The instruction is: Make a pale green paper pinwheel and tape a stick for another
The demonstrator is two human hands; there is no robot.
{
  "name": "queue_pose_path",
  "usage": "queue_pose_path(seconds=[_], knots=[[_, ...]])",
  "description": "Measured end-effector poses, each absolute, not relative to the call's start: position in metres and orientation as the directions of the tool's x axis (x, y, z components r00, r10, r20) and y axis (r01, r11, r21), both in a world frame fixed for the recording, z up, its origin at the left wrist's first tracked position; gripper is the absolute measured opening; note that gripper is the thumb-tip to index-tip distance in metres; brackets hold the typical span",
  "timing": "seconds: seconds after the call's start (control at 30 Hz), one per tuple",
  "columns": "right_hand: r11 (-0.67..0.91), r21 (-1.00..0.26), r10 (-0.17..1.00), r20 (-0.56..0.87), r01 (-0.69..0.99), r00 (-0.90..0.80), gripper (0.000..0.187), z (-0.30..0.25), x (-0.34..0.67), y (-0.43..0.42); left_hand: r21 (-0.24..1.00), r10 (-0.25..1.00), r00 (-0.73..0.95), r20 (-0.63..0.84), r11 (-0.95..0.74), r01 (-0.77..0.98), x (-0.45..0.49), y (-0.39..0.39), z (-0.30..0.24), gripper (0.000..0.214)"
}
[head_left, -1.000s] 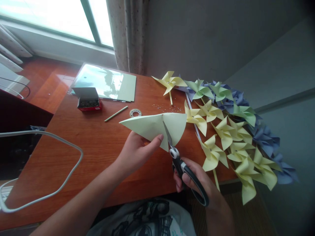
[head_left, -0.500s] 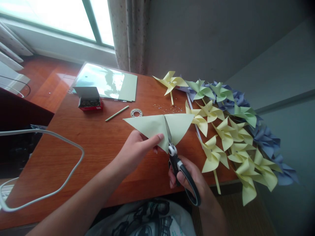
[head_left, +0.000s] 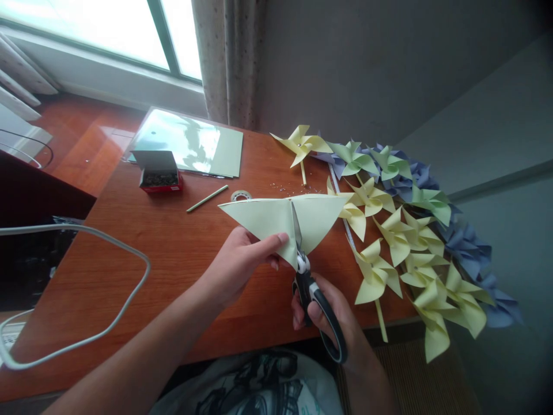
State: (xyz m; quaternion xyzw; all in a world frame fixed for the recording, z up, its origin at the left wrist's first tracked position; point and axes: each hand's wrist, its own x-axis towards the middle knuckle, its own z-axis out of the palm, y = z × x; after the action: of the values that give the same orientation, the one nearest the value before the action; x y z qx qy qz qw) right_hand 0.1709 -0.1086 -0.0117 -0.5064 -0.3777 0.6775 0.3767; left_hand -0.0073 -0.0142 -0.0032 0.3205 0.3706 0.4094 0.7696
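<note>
**Scissors meet folded paper at a desk by the window**

A left hand (head_left: 242, 262) pinches pale yellow folded paper (head_left: 283, 222) while the right hand (head_left: 332, 320) works scissors (head_left: 313, 288) into it. Paper pinwheels (head_left: 401, 236) crowd the wooden desk (head_left: 142, 253) alongside.

Yellow, green and blue pinwheels (head_left: 401, 230) are lying heaped along the table's (head_left: 151, 259) right edge. A small open box (head_left: 159, 173) is sitting beside glossy sheets (head_left: 190, 141), with a white cable (head_left: 148, 267) looping nearby.
</note>
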Motion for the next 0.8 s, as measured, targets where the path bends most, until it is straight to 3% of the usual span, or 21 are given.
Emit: queue_pose_path(seconds=[0.3,0.8], knots=[[-0.427,-0.889,0.898,-0.396,-0.164,-0.194,0.044,-0.0093,0.1682,-0.1093,0.917,0.928,0.287,-0.237,0.311,-0.248,-0.0053,-0.0161,0.0022,0.018],[-0.423,-0.890,0.902,-0.395,-0.169,-0.173,0.048,-0.0123,0.1648,-0.1098,0.885,0.912,0.298,-0.281,0.366,-0.287,-0.0048,-0.0158,-0.0016,0.017]])
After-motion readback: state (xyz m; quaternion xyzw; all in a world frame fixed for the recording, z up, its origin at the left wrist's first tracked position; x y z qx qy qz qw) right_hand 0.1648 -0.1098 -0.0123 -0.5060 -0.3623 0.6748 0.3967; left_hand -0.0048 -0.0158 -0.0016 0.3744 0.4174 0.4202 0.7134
